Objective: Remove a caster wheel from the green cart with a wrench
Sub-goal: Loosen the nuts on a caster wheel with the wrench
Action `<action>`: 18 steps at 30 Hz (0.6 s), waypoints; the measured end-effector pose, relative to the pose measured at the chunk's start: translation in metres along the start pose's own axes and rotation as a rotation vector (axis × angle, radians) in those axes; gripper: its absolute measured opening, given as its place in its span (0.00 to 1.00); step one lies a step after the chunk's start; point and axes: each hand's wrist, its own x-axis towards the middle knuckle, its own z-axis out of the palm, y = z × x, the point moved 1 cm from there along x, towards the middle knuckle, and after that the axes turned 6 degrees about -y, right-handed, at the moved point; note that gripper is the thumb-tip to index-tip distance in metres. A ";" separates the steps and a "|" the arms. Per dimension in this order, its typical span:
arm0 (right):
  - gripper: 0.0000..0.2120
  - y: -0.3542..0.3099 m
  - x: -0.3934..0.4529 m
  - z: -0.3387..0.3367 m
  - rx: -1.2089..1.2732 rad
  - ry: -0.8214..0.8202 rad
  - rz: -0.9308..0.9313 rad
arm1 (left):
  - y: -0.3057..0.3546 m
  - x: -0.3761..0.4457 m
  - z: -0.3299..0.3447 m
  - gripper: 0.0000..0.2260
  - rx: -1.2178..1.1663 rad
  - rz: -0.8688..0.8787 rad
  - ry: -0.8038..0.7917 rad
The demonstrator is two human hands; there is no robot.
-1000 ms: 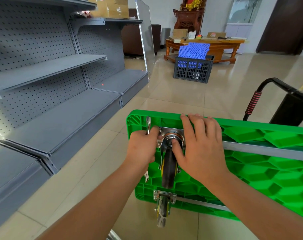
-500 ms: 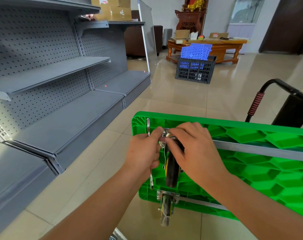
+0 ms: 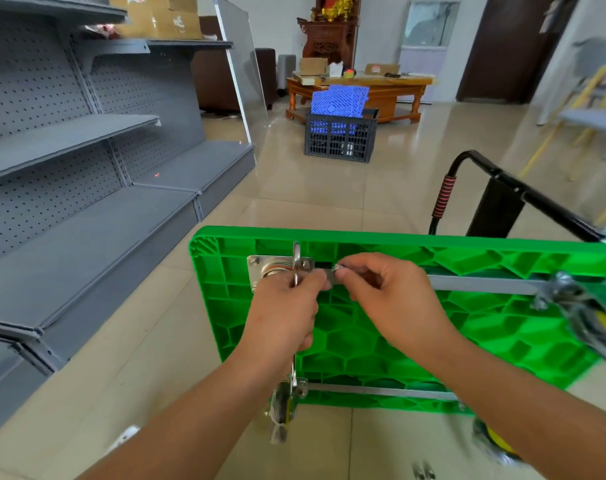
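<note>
The green cart (image 3: 381,344) lies upside down on the floor with its ribbed underside facing me. At its near left corner a silver caster mounting plate (image 3: 260,271) is bolted on; its wheel is hidden behind my hands. My left hand (image 3: 284,317) is closed around a silver wrench (image 3: 296,254) that stands upright across the plate, its head above my fist and its tail below. My right hand (image 3: 384,299) pinches a small metal part (image 3: 339,271) at the plate's right corner.
Other casters show at the cart's front left (image 3: 281,410), right (image 3: 589,317) and bottom right (image 3: 495,441). The black cart handle (image 3: 502,188) juts up behind. Grey shelving (image 3: 87,202) runs along the left. A dark crate (image 3: 339,136) and a wooden table (image 3: 364,88) stand farther off.
My right hand has left the top of the wheel and now pinches at the plate's right corner. The view has swung left, so the cart sits farther right. The wheel no longer shows between my hands.
</note>
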 end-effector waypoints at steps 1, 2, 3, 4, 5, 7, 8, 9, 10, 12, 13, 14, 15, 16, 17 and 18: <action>0.03 0.009 -0.005 -0.008 0.024 0.000 0.032 | -0.005 0.001 0.010 0.08 0.022 -0.005 -0.009; 0.03 0.020 -0.011 -0.015 0.036 0.005 0.053 | -0.012 0.003 0.021 0.09 0.045 -0.011 -0.020; 0.03 0.029 -0.016 -0.020 0.046 0.012 0.071 | -0.019 0.004 0.030 0.11 0.069 -0.015 -0.029; 0.03 0.041 -0.023 -0.025 0.052 0.025 0.082 | -0.028 0.006 0.040 0.12 0.095 -0.022 -0.043; 0.03 0.049 -0.028 -0.028 0.066 0.036 0.094 | -0.036 0.008 0.046 0.13 0.128 -0.027 -0.051; 0.05 0.073 -0.041 -0.033 0.106 0.047 0.134 | -0.059 0.012 0.059 0.13 0.208 -0.040 -0.077; 0.06 0.088 -0.050 -0.034 0.122 0.048 0.166 | -0.075 0.014 0.065 0.14 0.250 -0.051 -0.090; 0.06 0.103 -0.058 -0.034 0.130 0.049 0.202 | -0.091 0.016 0.071 0.15 0.299 -0.063 -0.099; 0.06 0.120 -0.068 -0.033 0.124 0.044 0.237 | -0.108 0.017 0.076 0.14 0.358 -0.077 -0.102; 0.05 0.153 -0.087 -0.030 0.113 0.029 0.302 | -0.140 0.021 0.085 0.13 0.492 -0.102 -0.112; 0.05 0.170 -0.096 -0.028 0.106 0.020 0.344 | -0.156 0.022 0.090 0.13 0.546 -0.118 -0.123; 0.05 0.187 -0.106 -0.026 0.093 0.010 0.386 | -0.173 0.023 0.094 0.14 0.591 -0.138 -0.142; 0.05 0.201 -0.113 -0.025 0.074 0.001 0.422 | -0.184 0.023 0.097 0.15 0.630 -0.155 -0.161; 0.04 0.220 -0.124 -0.024 0.056 -0.006 0.468 | -0.201 0.023 0.102 0.16 0.670 -0.186 -0.189; 0.05 0.232 -0.130 -0.023 0.049 -0.010 0.498 | -0.210 0.023 0.103 0.17 0.709 -0.198 -0.203; 0.06 0.246 -0.140 -0.022 0.044 -0.021 0.533 | -0.223 0.023 0.107 0.18 0.744 -0.212 -0.221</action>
